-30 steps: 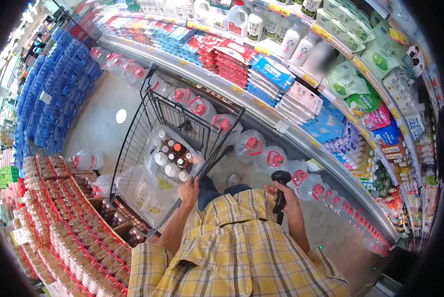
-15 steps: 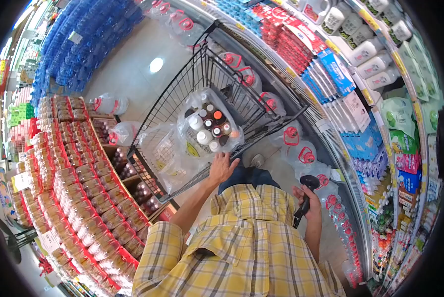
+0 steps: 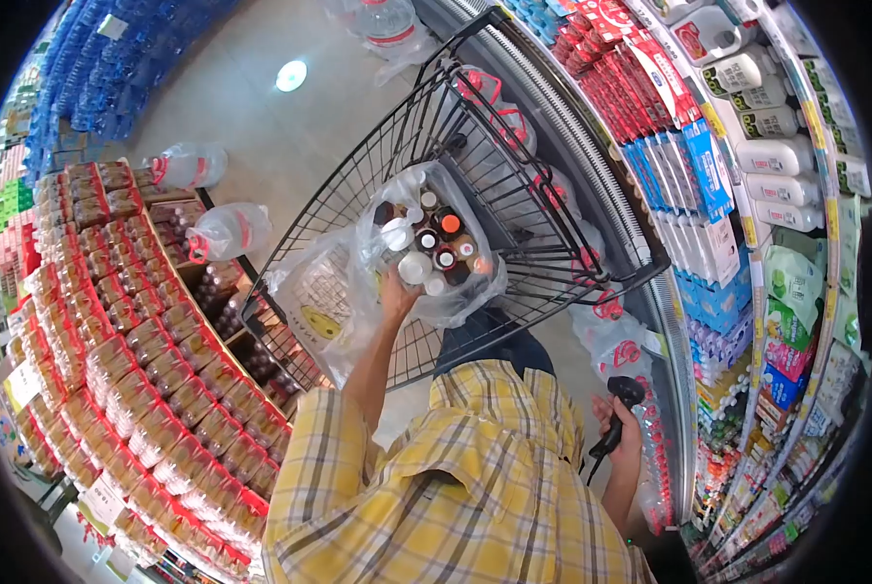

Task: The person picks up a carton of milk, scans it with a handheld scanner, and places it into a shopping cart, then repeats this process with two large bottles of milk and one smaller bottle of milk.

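Note:
A black wire shopping cart [image 3: 358, 195] stands in front of me. In it, a clear plastic bag [image 3: 465, 302] holds several bottles with white, dark and orange caps. My left hand [image 3: 394, 295] reaches into the cart at the near left side of this bag, beside a white-capped bottle [image 3: 414, 268]; its fingertips are partly hidden there, and I cannot tell if they grip anything. A second clear bag [image 3: 314, 311] with a yellow-green print lies to the left. Low on the right, my right hand [image 3: 619, 428] is wrapped round a black handheld scanner-like device [image 3: 626, 392].
Stacked packs with red edging [image 3: 163, 389] fill the left side. Blue bottle packs [image 3: 95, 73] stand at the far left. Large clear jugs [image 3: 227, 232] sit on the floor on both sides of the cart. Shelves with white bottles [image 3: 775, 156] line the right.
My left hand has moved from the cart's handle bar forward to the bag of bottles. The cart appears larger and slightly turned in view. My right hand still holds the black device, now a little lower.

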The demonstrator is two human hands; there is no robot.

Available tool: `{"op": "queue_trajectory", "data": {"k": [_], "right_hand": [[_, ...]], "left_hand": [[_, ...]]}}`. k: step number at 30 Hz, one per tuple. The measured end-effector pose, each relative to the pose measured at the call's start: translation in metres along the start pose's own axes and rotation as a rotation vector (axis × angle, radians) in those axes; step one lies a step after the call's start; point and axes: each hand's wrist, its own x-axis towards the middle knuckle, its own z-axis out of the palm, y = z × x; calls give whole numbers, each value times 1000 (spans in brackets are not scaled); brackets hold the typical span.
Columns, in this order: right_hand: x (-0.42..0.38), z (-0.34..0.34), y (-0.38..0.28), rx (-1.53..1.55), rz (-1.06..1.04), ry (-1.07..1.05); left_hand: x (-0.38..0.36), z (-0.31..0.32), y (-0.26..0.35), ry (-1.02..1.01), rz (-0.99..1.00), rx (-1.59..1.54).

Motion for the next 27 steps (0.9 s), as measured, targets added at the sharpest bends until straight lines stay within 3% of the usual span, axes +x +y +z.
{"op": "queue_trajectory", "data": {"k": [6,16,18,22,24,26,27], "right_hand": [[-25,19,-3,-65,-23,52],[-32,20,-14,-89,-10,130],[-26,12,-21,-117,-32,104],[-8,-11,-37,-203,-61,9],[2,-22,-49,-251,-83,-72],[9,-25,-62,-288,-111,-151],[11,-25,-71,-297,-83,-162]], "left_hand": [[22,12,-2,-224,0,-125],[26,23,-24,-77,55,-214],[26,21,-31,-54,13,-389],[4,-30,5,78,-103,-132],[-8,-52,12,159,-59,-119],[-25,-87,37,157,-187,-107],[-34,-97,41,165,-102,-306]]}}
